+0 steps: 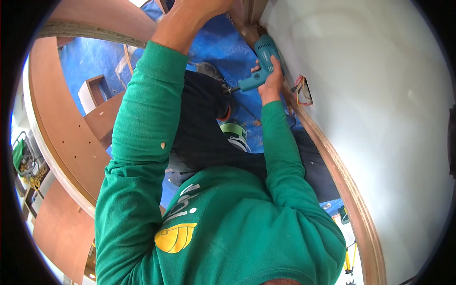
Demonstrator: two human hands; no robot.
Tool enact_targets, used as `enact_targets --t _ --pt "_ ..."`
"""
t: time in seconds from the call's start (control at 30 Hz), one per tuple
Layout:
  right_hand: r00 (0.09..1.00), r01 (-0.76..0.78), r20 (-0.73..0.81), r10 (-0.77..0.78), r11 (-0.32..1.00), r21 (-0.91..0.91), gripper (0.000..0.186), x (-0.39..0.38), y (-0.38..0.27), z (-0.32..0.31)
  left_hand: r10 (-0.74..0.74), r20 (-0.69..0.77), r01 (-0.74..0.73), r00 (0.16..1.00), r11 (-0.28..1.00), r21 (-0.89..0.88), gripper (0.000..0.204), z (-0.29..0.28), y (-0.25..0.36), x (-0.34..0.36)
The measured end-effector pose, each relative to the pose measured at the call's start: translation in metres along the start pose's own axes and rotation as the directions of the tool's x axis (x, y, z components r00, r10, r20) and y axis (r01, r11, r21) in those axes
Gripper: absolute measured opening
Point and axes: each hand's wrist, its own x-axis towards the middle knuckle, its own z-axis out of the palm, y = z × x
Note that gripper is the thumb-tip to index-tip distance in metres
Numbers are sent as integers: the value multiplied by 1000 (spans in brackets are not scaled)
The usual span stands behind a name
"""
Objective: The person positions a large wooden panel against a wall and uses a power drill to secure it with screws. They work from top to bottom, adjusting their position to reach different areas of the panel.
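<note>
My right hand (271, 80) is closed round a teal corded power drill (266, 50). The drill's front end points away from me, toward the far corner beside the white wall, and its tip is hard to make out there. Its handle slants down to the left, with the cord leaving at the end. My left arm reaches up along the left side. Only the wrist and part of my left hand (202, 7) show at the top edge, near a curved wooden panel (104, 19); its fingers are out of view.
Close on my right stands a white wall (375, 118) with a wooden edge strip (327, 156). Coloured wires (302, 91) stick out of a cut-out in it. Blue sheeting (204, 42) covers the floor. A green-and-white bucket (235, 133) stands by my legs; large curved wood panels (71, 128) rise on the left.
</note>
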Motion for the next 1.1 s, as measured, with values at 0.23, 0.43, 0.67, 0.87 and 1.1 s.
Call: enact_targets --t 0.23,0.43,0.67,0.87,1.1 --pt "996 -86 -22 89 988 130 38 -12 -10 26 -5 -19 5 1000 1000 -26 79 6 -3 -2" --pt "963 223 -94 -254 940 -257 32 -14 -6 33 -28 -3 28 1000 1000 -11 77 6 2 -2" --pt "992 110 -43 -118 980 -164 37 -8 -12 13 -57 12 57 998 998 -26 76 4 2 -2" --pt "992 -102 85 95 991 82 50 8 -6 -13 -20 -57 22 998 999 34 76 10 -6 -1" --pt "972 -230 107 210 943 239 57 30 8 -41 -38 13 38 999 999 -2 75 2 0 0"
